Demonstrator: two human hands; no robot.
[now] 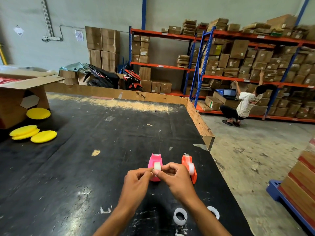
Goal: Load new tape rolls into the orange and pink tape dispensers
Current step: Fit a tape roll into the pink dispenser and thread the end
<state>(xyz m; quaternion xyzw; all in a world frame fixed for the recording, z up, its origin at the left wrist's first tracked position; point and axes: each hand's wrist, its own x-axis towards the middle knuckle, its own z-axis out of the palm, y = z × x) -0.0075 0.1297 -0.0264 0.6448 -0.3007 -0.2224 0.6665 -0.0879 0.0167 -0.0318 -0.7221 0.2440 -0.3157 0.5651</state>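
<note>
Both hands pinch one clear tape roll (157,166) above the pink plastic tape dispenser (154,163).

Left hand (136,183) and right hand (177,179) clamp it; one orange dispenser (189,167) at 3 o'clock; two empty white cores (180,216) at 6 o'clock; four yellow foam discs (43,136) at 10 o'clock on black table (85,167).

The pink dispenser (154,163) is partly hidden: the left hand (136,186) and right hand (177,180) cover its near end, toward 6 o'clock. The tape roll (157,166) shows only above the fingertips; its lower part is hidden. The right hand also covers a bit of the orange dispenser (189,167). An empty ring (214,212) at 5 o'clock is half hidden behind the right arm. Both arms are cut off by the bottom edge. Labels on the far boxes (255,65) at 2 o'clock are too small to read.
</note>
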